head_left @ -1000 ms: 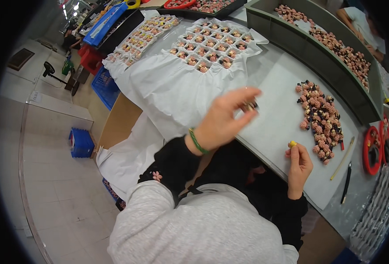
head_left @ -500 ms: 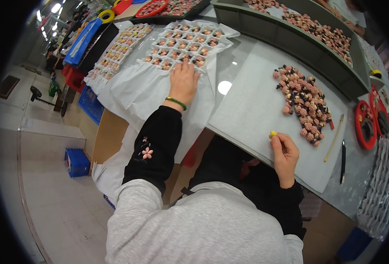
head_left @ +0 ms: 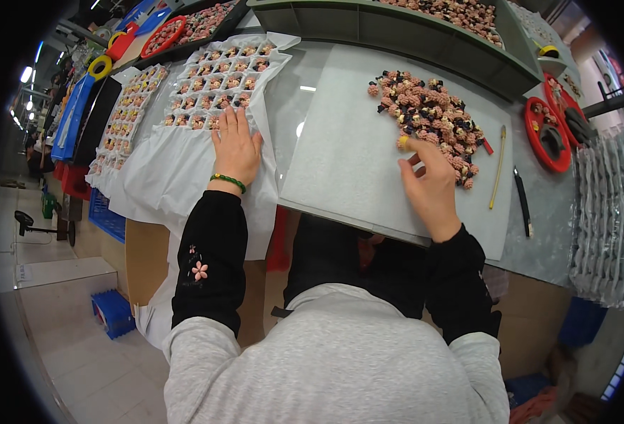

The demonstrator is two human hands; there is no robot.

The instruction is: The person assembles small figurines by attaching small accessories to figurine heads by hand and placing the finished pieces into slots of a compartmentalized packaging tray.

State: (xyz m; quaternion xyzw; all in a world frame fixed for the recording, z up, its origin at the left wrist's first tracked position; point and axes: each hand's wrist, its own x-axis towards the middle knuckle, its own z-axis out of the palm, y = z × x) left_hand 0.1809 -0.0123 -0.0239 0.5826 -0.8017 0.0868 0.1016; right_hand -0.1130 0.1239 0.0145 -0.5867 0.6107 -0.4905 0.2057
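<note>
My left hand (head_left: 236,145) lies with its fingers stretched out, fingertips touching the near edge of a white compartment tray (head_left: 214,83). Small pink, dark and cream figurine-like pieces sit in the tray's cells, and white tissue paper (head_left: 162,166) spreads below and around it. Over a pale sheet (head_left: 340,134) on the right, my right hand (head_left: 431,180) is open, thumb apart from the curled index finger. Something small and yellow (head_left: 402,142) shows at that index fingertip, perhaps a cover. That fingertip is at the left edge of a loose pile of similar pieces (head_left: 432,113).
A long grey-green bin (head_left: 397,32) with many pieces stands behind the sheet. A thin yellowish stick (head_left: 497,169) and a black pen-like tool (head_left: 522,201) lie right, near a red round tray (head_left: 546,134) and stacked clear plastic trays (head_left: 609,219). Another filled tray (head_left: 125,116) lies far left.
My right hand has moved forward from the sheet's near edge to the pile, and its thumb and index finger have parted. My left hand stays at the tray's edge. The view has shifted.
</note>
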